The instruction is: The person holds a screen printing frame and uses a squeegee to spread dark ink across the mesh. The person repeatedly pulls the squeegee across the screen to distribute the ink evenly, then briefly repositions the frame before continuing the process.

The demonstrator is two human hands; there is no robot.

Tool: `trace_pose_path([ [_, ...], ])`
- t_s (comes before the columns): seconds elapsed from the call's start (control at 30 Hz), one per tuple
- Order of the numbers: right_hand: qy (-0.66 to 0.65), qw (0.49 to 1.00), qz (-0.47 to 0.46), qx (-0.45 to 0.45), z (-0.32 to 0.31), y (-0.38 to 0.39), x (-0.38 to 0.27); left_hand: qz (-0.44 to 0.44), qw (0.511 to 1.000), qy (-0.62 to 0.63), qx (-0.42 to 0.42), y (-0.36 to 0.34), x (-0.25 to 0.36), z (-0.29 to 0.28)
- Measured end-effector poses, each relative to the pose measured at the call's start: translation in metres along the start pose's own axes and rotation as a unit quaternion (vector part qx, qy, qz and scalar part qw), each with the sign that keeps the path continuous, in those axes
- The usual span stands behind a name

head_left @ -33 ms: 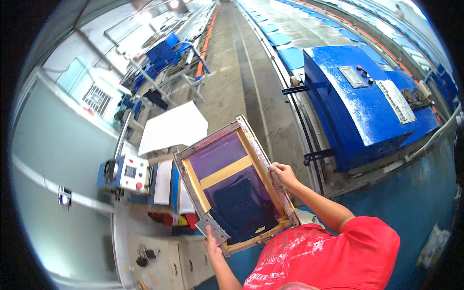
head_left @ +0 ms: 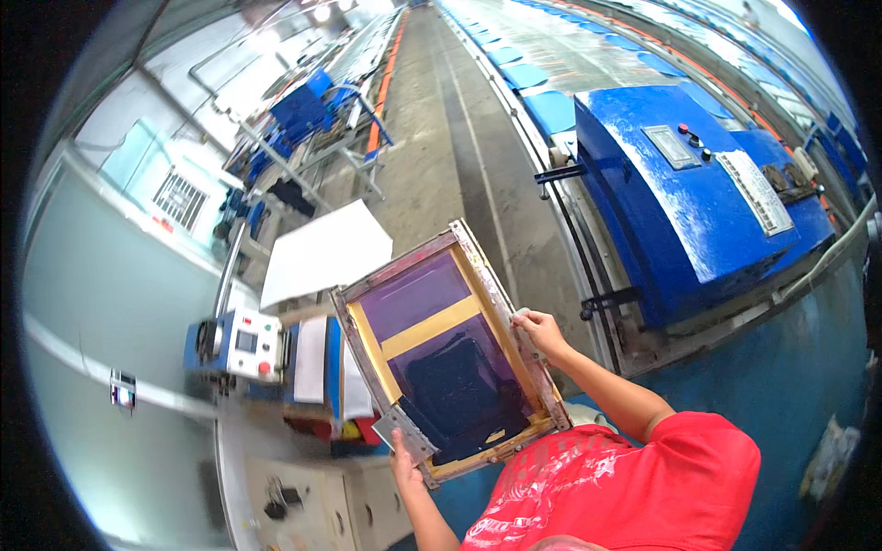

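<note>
In front of my red shirt, a tilted screen printing frame point(head_left: 491, 275) has purple mesh, yellow tape along its inner edges and a tape strip across it. Dark ink point(head_left: 455, 381) covers much of its lower half. A grey squeegee point(head_left: 405, 433) rests over the lower left side of the frame. My left hand point(head_left: 402, 462) is closed there, its thumb against the squeegee and frame edge; the other fingers are hidden. At the right side, my right hand point(head_left: 542, 332) is closed, pinching a small pale wad point(head_left: 520, 318) against the frame's edge.
A blue machine point(head_left: 661, 193) with buttons stands to the right, beside a long printing table point(head_left: 542, 55) with blue pieces. At left are a control box point(head_left: 250, 342), a white sheet point(head_left: 326, 250), a cabinet point(head_left: 372, 500) and glass panels point(head_left: 119, 266). An aisle point(head_left: 427, 129) runs ahead.
My view has shifted slightly, so the surroundings at left sit a little differently. Both hands keep their hold, and the frame stays in nearly the same place.
</note>
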State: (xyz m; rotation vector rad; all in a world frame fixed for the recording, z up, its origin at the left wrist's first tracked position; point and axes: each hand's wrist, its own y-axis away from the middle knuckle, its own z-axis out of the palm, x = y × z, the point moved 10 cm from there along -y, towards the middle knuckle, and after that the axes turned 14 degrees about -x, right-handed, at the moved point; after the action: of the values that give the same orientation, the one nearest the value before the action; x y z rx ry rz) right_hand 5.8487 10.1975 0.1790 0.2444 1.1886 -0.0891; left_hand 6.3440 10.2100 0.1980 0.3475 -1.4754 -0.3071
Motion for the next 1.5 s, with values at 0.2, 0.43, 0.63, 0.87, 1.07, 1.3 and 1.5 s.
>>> trace_pose_path([
  [0.2, 0.013, 0.999, -0.016, 0.046, -0.027, -0.158, -0.03, 0.001, 0.998, -0.033, -0.06, -0.168, 0.08, 0.087],
  [0.43, 0.009, 1.0, -0.008, 0.017, -0.058, -0.32, -0.053, -0.029, 0.994, -0.026, -0.101, -0.315, 0.121, 0.166],
  [0.63, 0.064, 0.995, -0.031, 0.066, -0.121, -0.47, -0.068, -0.032, 0.99, -0.038, -0.135, -0.486, 0.141, 0.263],
  [0.87, 0.081, 0.973, -0.063, 0.209, -0.206, -0.607, -0.109, -0.052, 0.973, -0.082, -0.208, -0.702, 0.205, 0.417],
  [1.07, 0.04, 0.941, -0.062, 0.331, -0.312, -0.657, -0.126, -0.035, 0.945, -0.142, -0.294, -0.834, 0.24, 0.589],
  [1.3, 0.021, 0.881, -0.056, 0.469, -0.47, -0.665, -0.114, -0.047, 0.883, -0.214, -0.415, -0.949, 0.202, 0.859],
  [1.5, 0.071, 0.793, -0.037, 0.604, -0.61, -0.649, -0.098, -0.057, 0.812, -0.214, -0.54, -0.957, 0.137, 1.097],
])
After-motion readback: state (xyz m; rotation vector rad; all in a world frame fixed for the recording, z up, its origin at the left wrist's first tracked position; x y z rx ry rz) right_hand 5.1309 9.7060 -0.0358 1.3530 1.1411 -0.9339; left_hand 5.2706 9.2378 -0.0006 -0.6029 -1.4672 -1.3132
